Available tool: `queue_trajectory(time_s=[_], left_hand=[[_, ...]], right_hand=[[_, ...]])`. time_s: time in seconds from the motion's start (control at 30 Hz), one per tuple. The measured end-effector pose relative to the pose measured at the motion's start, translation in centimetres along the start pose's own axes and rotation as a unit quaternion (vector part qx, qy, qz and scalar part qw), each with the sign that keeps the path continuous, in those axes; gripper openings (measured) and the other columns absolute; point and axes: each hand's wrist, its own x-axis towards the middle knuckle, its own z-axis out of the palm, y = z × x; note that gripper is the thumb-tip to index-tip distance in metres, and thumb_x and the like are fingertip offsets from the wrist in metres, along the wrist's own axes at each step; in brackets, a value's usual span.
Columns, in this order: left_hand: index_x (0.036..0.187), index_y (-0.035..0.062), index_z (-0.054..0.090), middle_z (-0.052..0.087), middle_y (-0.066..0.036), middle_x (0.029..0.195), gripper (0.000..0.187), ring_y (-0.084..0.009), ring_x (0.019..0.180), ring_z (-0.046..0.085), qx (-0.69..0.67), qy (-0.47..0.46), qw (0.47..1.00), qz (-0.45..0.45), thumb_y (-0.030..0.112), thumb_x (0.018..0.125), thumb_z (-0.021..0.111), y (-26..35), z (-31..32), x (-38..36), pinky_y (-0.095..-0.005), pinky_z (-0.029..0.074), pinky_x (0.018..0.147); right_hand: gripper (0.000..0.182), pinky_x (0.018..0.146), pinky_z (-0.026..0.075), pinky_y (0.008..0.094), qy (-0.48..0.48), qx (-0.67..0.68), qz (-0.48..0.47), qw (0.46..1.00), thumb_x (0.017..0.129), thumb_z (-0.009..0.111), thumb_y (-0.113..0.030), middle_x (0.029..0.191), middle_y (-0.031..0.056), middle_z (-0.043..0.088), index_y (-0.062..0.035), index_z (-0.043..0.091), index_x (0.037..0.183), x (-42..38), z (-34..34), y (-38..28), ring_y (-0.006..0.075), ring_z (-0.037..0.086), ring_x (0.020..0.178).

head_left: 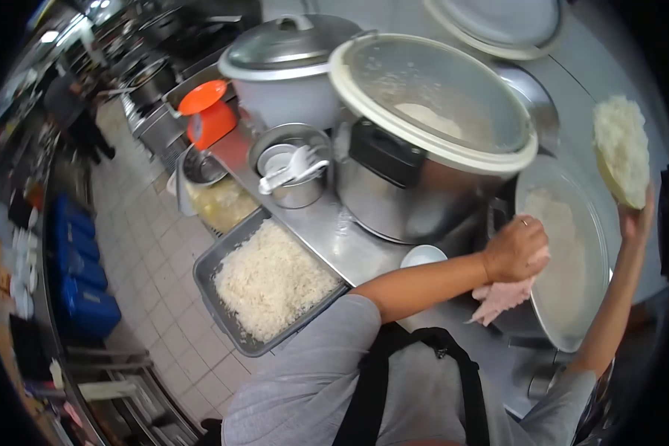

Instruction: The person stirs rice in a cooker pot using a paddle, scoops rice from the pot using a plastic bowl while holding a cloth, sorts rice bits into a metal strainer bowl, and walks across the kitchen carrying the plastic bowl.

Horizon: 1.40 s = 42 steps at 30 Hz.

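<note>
My left hand [516, 249], a ring on one finger, is closed around a pink cloth [502, 301] at the near rim of a large pot [598, 223]. White rice lies inside that pot. Raised on the right, my right hand [636, 215] grips a pale yellow dish [623, 186] heaped with white rice [621, 141]. The dish is tilted up and apart from the pot; its exact shape is hidden by the rice. A big steel rice cooker [379, 197] with a cream-rimmed, cloudy top stands left of the pot.
A grey tub of rice [201, 275] sits by the counter edge. A lidded cooker [282, 97], a steel pot with white utensils [297, 195], an orange scale [212, 123] and a small white bowl [424, 256] stand nearby. Another person [70, 108] is across the tiled floor.
</note>
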Motion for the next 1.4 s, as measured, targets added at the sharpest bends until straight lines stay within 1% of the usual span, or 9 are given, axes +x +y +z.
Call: queue_trajectory(time_s=[0.17,0.27,0.37,0.57,0.73,0.87,1.1,1.17,1.4], left_hand=[[0.083,0.0037,0.055,0.052,-0.016,0.087,0.023,-0.0357,0.087,0.052,-0.010,0.028,1.000,0.004,0.022,0.073,0.066,0.4,-0.6,0.3,-0.0446,0.041,0.088],[0.081,0.0035,0.055,0.052,-0.015,0.087,0.023,-0.0346,0.086,0.052,-0.014,0.022,1.000,-0.006,0.021,0.072,0.066,0.2,-0.8,0.3,-0.0439,0.041,0.088],[0.079,0.0032,0.055,0.052,-0.014,0.085,0.022,-0.0340,0.085,0.052,-0.037,-0.009,0.999,0.016,0.021,0.071,0.067,0.1,-0.7,0.5,-0.0437,0.042,0.087],[0.073,0.0077,0.055,0.056,-0.012,0.079,0.019,-0.0334,0.080,0.054,0.000,0.052,0.997,0.056,0.022,0.066,0.065,-0.9,0.8,0.3,-0.0463,0.042,0.080],[0.083,0.0052,0.060,0.059,-0.012,0.085,0.021,-0.0335,0.086,0.056,0.003,-0.030,0.999,0.031,0.018,0.069,0.068,-0.7,0.3,0.5,-0.0465,0.041,0.081],[0.080,0.0045,0.060,0.057,-0.012,0.079,0.015,-0.0320,0.079,0.055,-0.044,-0.049,0.998,0.023,0.014,0.071,0.067,-0.3,-0.1,1.5,-0.0414,0.042,0.078],[0.076,0.0043,0.060,0.058,-0.011,0.077,0.015,-0.0299,0.074,0.054,-0.089,-0.070,0.993,-0.024,0.015,0.068,0.067,-0.6,-0.4,1.5,-0.0389,0.040,0.072],[0.076,0.0041,0.060,0.058,-0.011,0.077,0.015,-0.0298,0.073,0.054,-0.095,-0.082,0.992,-0.026,0.015,0.068,0.067,-0.7,-0.4,1.5,-0.0385,0.040,0.071],[0.075,0.0044,0.060,0.058,-0.011,0.077,0.016,-0.0289,0.072,0.054,-0.101,-0.110,0.988,-0.033,0.016,0.067,0.068,-0.9,-0.9,1.5,-0.0377,0.039,0.068]], right_hand=[[0.055,0.098,0.044,0.0349,-0.161,-0.223,-0.160,0.948,0.096,0.048,-0.042,0.131,0.0126,0.054,-0.0026,0.046,0.134,3.8,16.8,6.4,0.0238,0.055,0.117],[0.050,0.090,0.046,0.0335,-0.164,-0.623,-0.402,0.651,0.093,0.051,-0.040,0.122,0.0141,0.060,-0.0049,0.054,0.128,1.6,24.4,11.3,0.0246,0.058,0.109],[0.046,0.090,0.045,0.0349,-0.110,-0.658,-0.473,0.576,0.091,0.053,-0.039,0.120,0.0149,0.060,-0.0109,0.056,0.128,-1.2,25.7,11.0,0.0265,0.058,0.106],[0.043,0.092,0.044,0.0366,-0.065,-0.670,-0.432,0.600,0.090,0.054,-0.036,0.119,0.0155,0.061,-0.0132,0.058,0.127,1.0,11.2,3.3,0.0273,0.057,0.107],[0.046,0.095,0.043,0.0396,0.037,-0.804,-0.115,0.582,0.085,0.053,-0.039,0.119,0.0178,0.060,-0.0135,0.058,0.124,0.2,-6.5,3.2,0.0346,0.055,0.110],[0.053,0.095,0.043,0.0414,0.082,-0.847,-0.041,0.524,0.085,0.053,-0.045,0.127,0.0177,0.055,-0.0137,0.053,0.128,-1.4,-12.1,5.2,0.0350,0.053,0.114],[0.068,0.110,0.029,0.0428,0.076,-0.711,0.022,0.699,0.088,0.049,-0.054,0.139,0.0186,0.045,-0.0085,0.043,0.138,4.3,-15.7,12.6,0.0341,0.040,0.131],[0.062,0.108,0.031,0.0427,-0.034,-0.668,0.006,0.744,0.093,0.045,-0.049,0.138,0.0160,0.047,-0.0054,0.044,0.137,5.0,-16.9,12.5,0.0316,0.043,0.128],[0.039,0.112,0.027,0.0387,-0.095,-0.645,-0.111,0.750,0.099,0.033,-0.023,0.131,0.0127,0.054,-0.0092,0.052,0.131,11.8,-25.6,20.2,0.0278,0.046,0.125]])
